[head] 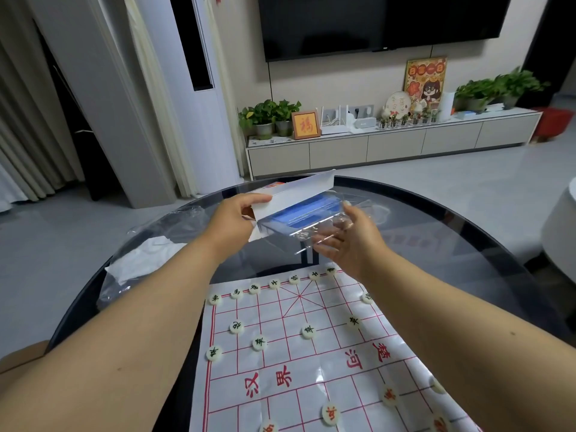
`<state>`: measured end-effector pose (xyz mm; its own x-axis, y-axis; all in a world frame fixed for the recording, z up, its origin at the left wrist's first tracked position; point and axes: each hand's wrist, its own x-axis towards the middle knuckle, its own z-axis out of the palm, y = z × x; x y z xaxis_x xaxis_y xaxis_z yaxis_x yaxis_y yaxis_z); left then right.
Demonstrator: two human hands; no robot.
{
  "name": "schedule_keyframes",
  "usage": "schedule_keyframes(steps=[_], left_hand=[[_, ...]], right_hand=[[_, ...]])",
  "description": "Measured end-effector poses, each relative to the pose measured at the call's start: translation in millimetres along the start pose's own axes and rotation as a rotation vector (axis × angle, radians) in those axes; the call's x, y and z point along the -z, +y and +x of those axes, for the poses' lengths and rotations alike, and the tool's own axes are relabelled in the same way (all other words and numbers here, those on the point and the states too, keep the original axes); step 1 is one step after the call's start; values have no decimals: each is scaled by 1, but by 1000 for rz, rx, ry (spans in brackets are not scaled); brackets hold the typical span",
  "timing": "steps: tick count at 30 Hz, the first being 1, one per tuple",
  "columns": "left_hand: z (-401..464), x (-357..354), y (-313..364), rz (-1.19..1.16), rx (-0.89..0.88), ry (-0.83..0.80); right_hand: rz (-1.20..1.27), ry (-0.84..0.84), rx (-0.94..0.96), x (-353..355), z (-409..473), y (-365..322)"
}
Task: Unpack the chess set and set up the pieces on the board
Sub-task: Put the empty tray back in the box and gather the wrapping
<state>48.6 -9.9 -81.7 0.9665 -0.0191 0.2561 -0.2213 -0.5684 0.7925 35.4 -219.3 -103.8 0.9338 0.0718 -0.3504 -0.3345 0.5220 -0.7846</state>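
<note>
Both hands were up past the far edge of the board [311, 353]: the left hand [232, 221] pinched the white box [299, 190] flap, the right hand [349, 238] cradled, seemingly, the clear tray [299, 219]. Its long axis ran left-right between them, the right hand slightly nearer.

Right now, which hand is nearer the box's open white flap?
Left. The left hand pinches the white flap at its near end; the right hand holds the clear plastic tray below it.

Glossy glass table [467, 226], clear plastic tray [314, 219], white card box [299, 190], smooth pieces [259, 343].
</note>
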Motion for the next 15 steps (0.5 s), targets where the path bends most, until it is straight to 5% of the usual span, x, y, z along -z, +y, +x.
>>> schedule_keyframes(steps=[5, 10, 15], left_hand=[[-13, 2, -2, -62, 2, 7], [-22, 5, -2, -153, 1, 30], [-21, 12, -3, -324, 31, -4]], right_hand=[[-213, -19, 19, -6, 16, 11], [-353, 181, 129, -6, 32, 12], [-370, 149, 395, 7, 33, 6]])
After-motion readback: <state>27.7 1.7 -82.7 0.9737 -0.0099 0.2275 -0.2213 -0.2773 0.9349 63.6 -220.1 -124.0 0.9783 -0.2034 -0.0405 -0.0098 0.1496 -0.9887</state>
